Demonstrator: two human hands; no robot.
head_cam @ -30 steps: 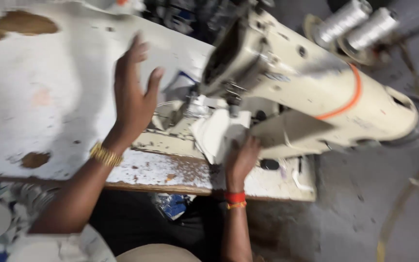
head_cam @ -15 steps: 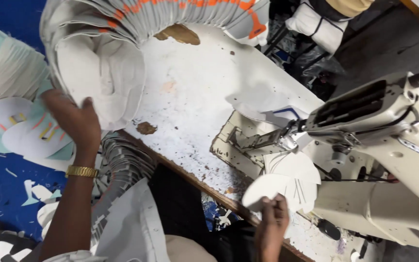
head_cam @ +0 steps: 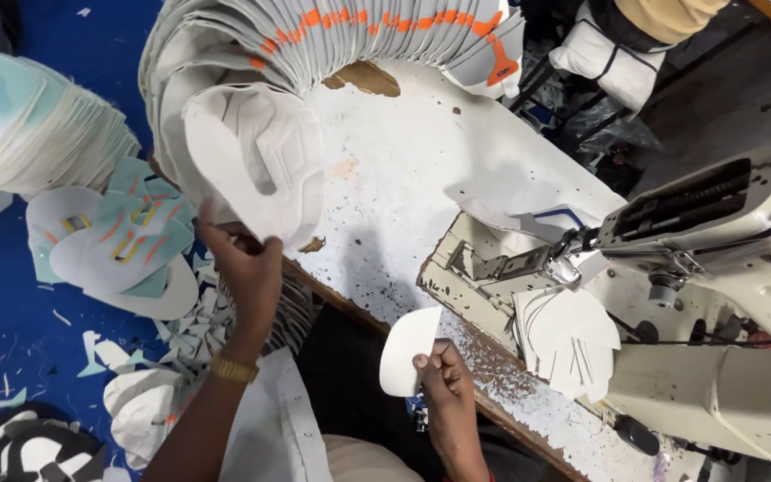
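Small white cut piece (head_cam: 408, 350), pinched in our right hand (head_cam: 443, 379), at 6 o'clock off the table edge | white shoe upper (head_cam: 256, 161), gripped by our left hand (head_cam: 244, 268), at 10 o'clock, pulled from the fanned stack (head_cam: 332, 40) | step: pairing pieces | next, we judge: aligning edges toward the sewing machine (head_cam: 716, 268) at 3 o'clock.

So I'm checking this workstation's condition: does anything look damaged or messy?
Yes. The table top is worn: its white coating is chipped along the front edge, with a bare brown patch near the fanned stack. Offcuts litter the blue floor.
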